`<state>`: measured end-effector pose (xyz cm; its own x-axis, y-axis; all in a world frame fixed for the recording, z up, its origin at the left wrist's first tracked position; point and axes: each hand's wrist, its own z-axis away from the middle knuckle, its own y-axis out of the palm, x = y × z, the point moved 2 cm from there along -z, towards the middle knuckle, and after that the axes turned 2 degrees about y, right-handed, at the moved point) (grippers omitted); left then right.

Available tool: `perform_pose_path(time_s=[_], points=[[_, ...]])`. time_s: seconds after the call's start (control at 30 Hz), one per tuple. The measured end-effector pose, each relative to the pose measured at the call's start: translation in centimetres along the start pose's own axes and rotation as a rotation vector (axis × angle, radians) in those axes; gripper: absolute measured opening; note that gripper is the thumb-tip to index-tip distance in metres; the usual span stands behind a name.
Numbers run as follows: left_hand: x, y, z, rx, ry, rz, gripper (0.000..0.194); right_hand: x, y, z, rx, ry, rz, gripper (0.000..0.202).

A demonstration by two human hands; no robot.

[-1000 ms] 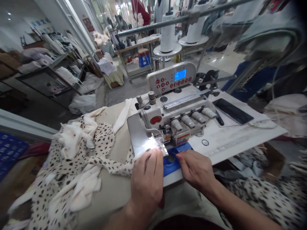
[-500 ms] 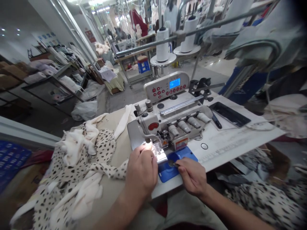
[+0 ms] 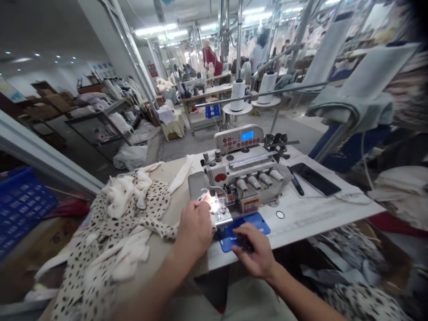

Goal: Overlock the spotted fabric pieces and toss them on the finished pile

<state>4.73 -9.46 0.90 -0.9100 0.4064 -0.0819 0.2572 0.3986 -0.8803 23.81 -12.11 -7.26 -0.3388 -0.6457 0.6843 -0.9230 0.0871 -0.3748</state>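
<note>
A white sewing machine (image 3: 242, 171) with a lit blue display stands on the table, its lamp shining on the needle area. Close to the presser foot, my left hand (image 3: 195, 225) is closed on the edge of cream fabric with dark spots (image 3: 152, 198), which spreads over the table's left side. My right hand (image 3: 254, 252) is over a blue plate (image 3: 259, 219) at the machine's front, fingers curled round a small dark object, mostly hidden by the fingers.
A black phone (image 3: 316, 179) and a dark pen-like tool (image 3: 297, 185) lie right of the machine. Thread cones (image 3: 238, 94) stand behind it. A blue basket (image 3: 25, 205) is at far left. A person (image 3: 261, 51) is in the background.
The view has tilted up and shows more of the room. My right hand has moved left and nearer to me over the blue plate, with its fingers spread a little more.
</note>
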Motion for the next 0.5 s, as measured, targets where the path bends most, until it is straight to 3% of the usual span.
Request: perform_pose_path(time_s=[0.17, 0.37, 0.5], points=[[0.0, -0.6, 0.6, 0.040, -0.039, -0.006, 0.018, 1.3, 2.6, 0.3, -0.100, 0.241, -0.070, 0.018], [-0.3, -1.6, 1.3, 0.087, -0.081, -0.004, 0.016, 2.7, 4.6, -0.7, -0.060, 0.475, -0.251, 0.025], [-1.5, -1.7, 2.2, 0.115, -0.091, 0.151, 0.010, 2.9, 4.9, -0.9, -0.056, 0.599, -0.432, 0.027]])
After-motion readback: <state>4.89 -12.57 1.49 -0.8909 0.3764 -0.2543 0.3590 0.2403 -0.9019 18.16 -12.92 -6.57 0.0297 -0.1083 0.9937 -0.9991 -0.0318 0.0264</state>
